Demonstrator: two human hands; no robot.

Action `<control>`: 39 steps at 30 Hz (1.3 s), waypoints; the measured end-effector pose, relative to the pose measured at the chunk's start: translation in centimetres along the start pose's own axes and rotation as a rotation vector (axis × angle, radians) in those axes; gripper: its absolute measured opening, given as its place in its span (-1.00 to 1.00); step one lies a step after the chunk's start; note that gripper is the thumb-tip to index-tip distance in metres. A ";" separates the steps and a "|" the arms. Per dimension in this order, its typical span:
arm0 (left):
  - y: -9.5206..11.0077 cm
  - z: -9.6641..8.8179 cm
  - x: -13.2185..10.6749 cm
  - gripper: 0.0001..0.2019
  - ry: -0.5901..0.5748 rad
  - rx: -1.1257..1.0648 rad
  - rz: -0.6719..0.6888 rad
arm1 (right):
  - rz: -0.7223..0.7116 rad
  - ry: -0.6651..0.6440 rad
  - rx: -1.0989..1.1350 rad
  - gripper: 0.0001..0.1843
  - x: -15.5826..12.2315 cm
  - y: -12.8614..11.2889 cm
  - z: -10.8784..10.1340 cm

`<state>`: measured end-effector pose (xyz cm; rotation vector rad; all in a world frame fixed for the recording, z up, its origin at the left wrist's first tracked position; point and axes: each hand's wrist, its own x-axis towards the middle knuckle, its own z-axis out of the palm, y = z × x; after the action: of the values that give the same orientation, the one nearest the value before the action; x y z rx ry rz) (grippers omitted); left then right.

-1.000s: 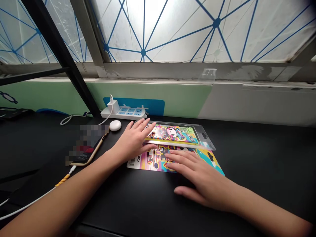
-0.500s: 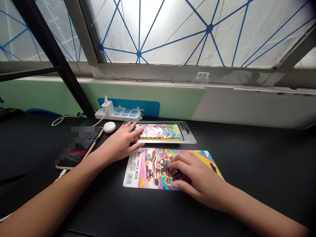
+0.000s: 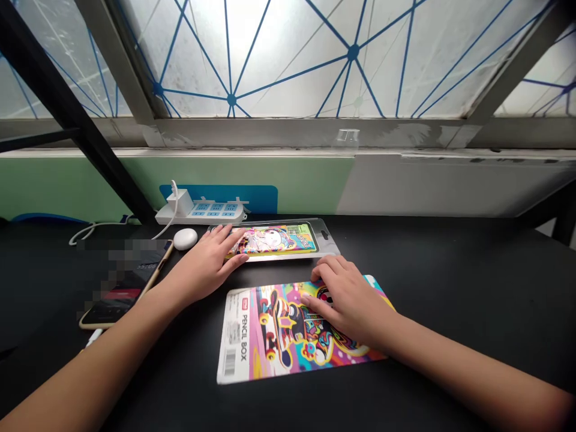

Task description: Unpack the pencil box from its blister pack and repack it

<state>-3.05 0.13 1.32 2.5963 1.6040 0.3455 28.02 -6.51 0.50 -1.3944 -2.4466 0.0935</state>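
Head view: left hand flat, fingers spread, over left end of clear plastic package near wall. Right hand — fingers loosely bent, thumb apart — on printed card, lying on black surface, nearer than package. Phone at left.

On the flat, multicoloured cardboard sheet under my right fingers, I could read "PENCIL BOX" in black capitals along the white strip, near a black-and-white barcode. The small red label was illegible, as was lettering on the bright, rectangular box in clear plastic.
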 end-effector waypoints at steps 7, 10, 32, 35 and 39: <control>-0.1 -0.2 0.2 -0.42 0.004 -0.003 0.006 | 0.118 -0.001 0.181 -0.65 -0.4 0.0 -1.8; 0.2 -0.9 0.1 -0.38 0.000 -0.111 0.030 | 0.128 -0.041 0.298 -0.59 -0.3 2.0 -3.6; 1.9 -2.2 -1.5 -0.48 -0.077 -0.105 0.130 | 0.292 -0.260 0.440 -0.51 0.9 6.7 -4.2; 1.8 -2.3 -1.6 -0.48 -0.092 -0.106 0.155 | 0.311 -0.316 0.476 -0.51 0.9 7.6 -4.3; 1.7 -2.6 -1.6 -0.46 -0.110 -0.107 0.178 | 0.393 -0.341 0.472 -0.48 0.9 10.4 -4.4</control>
<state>-2.82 -2.25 3.88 2.6317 1.2879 0.2847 37.53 -0.80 2.71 -1.7021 -2.1396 0.9998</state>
